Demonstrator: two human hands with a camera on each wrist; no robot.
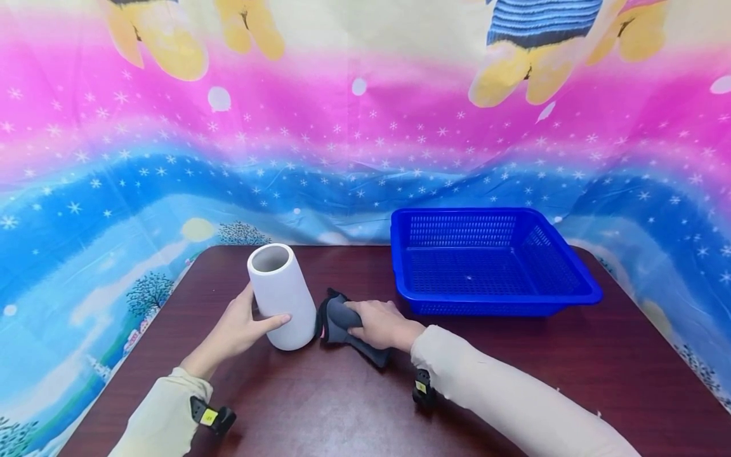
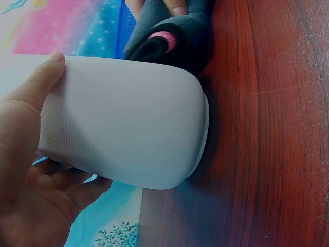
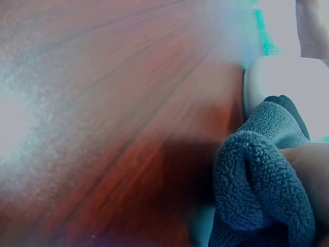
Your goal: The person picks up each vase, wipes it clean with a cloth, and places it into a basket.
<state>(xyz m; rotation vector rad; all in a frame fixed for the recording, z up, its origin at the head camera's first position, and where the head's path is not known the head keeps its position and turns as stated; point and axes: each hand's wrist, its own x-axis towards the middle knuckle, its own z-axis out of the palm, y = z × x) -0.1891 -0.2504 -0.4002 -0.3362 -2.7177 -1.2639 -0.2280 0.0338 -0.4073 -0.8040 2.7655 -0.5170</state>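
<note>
My left hand (image 1: pixel 242 327) holds a smooth white vase (image 1: pixel 285 298) from its left side, thumb across the front and fingers behind. The vase's round mouth faces up. Its base is close to the tabletop; whether it touches is hard to tell. Just right of the vase, my right hand (image 1: pixel 382 325) grips a bunched dark grey fleecy cloth (image 3: pixel 259 190) with black edging. A small pink patch (image 2: pixel 163 40) shows at the cloth's edge in the left wrist view. In the head view, the cloth's edge meets or nearly meets the vase's lower right side.
A blue plastic basket (image 1: pixel 497 299) with perforated walls stands at the back right of the dark reddish-brown wooden table (image 1: pixel 320 406). Behind the table hangs a colourful printed cloth backdrop (image 1: pixel 342 139). Black wrist cameras sit below both sleeves.
</note>
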